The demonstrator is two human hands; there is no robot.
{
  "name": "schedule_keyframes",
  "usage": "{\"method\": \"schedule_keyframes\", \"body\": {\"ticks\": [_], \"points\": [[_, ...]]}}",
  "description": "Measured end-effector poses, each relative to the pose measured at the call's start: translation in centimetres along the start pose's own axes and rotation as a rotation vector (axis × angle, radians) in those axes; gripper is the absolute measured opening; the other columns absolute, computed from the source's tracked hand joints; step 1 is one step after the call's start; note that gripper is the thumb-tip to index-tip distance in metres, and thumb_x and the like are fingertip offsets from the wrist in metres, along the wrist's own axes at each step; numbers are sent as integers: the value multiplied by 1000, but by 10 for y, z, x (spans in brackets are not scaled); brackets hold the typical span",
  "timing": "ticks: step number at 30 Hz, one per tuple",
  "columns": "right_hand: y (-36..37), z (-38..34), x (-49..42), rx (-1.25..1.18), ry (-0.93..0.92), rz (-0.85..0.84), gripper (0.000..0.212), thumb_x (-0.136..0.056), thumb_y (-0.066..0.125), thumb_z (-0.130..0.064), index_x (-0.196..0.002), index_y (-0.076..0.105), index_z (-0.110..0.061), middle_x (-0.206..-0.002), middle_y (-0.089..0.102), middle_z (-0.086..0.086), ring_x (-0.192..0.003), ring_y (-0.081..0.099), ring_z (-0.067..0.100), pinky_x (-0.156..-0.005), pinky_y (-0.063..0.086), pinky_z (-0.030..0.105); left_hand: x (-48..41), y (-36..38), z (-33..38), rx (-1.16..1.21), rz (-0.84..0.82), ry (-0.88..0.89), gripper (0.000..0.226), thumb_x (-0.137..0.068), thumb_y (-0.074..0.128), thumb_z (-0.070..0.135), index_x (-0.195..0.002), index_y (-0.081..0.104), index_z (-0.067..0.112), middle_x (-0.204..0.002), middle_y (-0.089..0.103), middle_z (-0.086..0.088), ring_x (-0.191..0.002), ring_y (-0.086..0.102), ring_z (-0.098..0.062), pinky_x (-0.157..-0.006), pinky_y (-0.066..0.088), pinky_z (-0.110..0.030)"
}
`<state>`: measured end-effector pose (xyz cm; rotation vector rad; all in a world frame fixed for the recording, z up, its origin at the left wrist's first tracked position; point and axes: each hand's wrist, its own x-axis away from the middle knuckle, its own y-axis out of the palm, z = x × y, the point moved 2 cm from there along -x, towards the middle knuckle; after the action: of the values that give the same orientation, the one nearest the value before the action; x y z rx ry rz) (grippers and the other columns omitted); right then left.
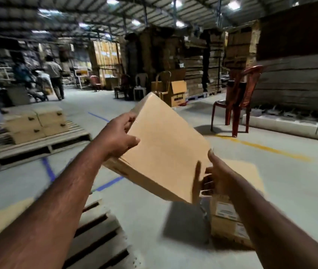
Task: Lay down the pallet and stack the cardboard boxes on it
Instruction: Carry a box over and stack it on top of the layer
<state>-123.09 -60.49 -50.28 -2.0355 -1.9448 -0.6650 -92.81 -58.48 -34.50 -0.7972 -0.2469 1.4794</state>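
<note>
A box (166,148) hung tilted in the air over the floor (290,191), clamped between both hands. The left hand (118,135) gripped its far left edge, thumb on the top face, fingers curled mostly out of sight behind. The right hand (217,176) held the near right corner; blur smeared its fingers, so how they lay was unclear. Below, a pallet (100,228) lay flat, largely hidden by the left forearm and cut off by the bottom edge. Under the right forearm sat a stack (224,210) of boxes, its labels unreadable. Farther left, a second pallet (37,146) carried a few cartons (37,123). A red chair (239,98) stood well beyond.
</note>
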Motion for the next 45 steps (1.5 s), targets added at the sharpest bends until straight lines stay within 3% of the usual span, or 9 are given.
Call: {"method": "schedule_keyframes", "body": {"ticks": [6,10,13,21,25,29,35,39,45], "points": [[88,24,-24,-832,21,-259,114,-75,31,-94,-155,32,-13,-157,39,20,-143,32,53,-103,21,84,53,-58,-56,225,221,66,45,-83,62,-17,-79,76,26,-101,77,8,-98,71,-5,-89,55,-23],[126,38,-35,-1121,2,-358,116,-79,34,-90,-160,15,-9,-165,24,19,-144,25,58,-105,21,83,75,-55,-76,604,426,-101,23,-89,59,-6,-82,68,14,-76,71,0,-71,62,-9,-64,46,-17],[151,54,-39,-1092,13,-417,118,-77,33,-92,-156,22,-6,-160,24,29,-143,25,61,-105,21,83,88,-64,-85,754,487,-190,7,-92,65,26,-93,69,21,-83,72,7,-83,62,-9,-64,47,-18],[216,55,-16,-893,-384,-597,46,-57,82,-36,-100,74,-21,-105,68,10,-86,71,33,-73,60,53,141,-128,-108,553,497,-364,76,-60,58,90,-99,76,27,-96,77,-1,-107,67,-30,-101,48,-51],[256,34,13,-644,-270,-689,22,-69,72,-31,-78,74,-11,-76,71,14,-63,70,33,-59,59,48,158,-181,-126,741,485,-384,25,-91,48,65,-93,72,59,-96,78,6,-100,71,-28,-84,57,-49],[299,29,27,-538,-168,-741,27,-94,55,-27,-85,69,-5,-73,72,18,-61,70,35,-55,60,45,170,-221,-156,829,650,-532,23,-95,55,47,-100,68,29,-69,73,-2,-56,69,-21,-55,55,-31],[343,63,5,-500,-5,-905,61,-92,70,-41,-144,52,-15,-143,56,21,-138,43,42,-115,29,67,183,-259,-195,718,1376,-546,35,-64,66,38,-90,72,15,-82,71,-2,-74,68,-24,-64,57,-40],[354,89,-4,-142,-183,-878,109,-46,101,-33,-139,43,-27,-126,68,17,-106,65,38,-91,51,64,184,-275,-227,632,1286,-551,51,-55,68,31,-99,70,7,-92,69,-10,-80,63,-24,-67,50,-38],[377,117,3,-164,-208,-819,83,-63,83,6,-127,39,-23,-113,74,19,-94,73,41,-80,59,62,188,-278,-257,693,964,-623,84,-50,78,37,-126,57,7,-116,69,-20,-98,68,-32,-71,55,-37]]}}
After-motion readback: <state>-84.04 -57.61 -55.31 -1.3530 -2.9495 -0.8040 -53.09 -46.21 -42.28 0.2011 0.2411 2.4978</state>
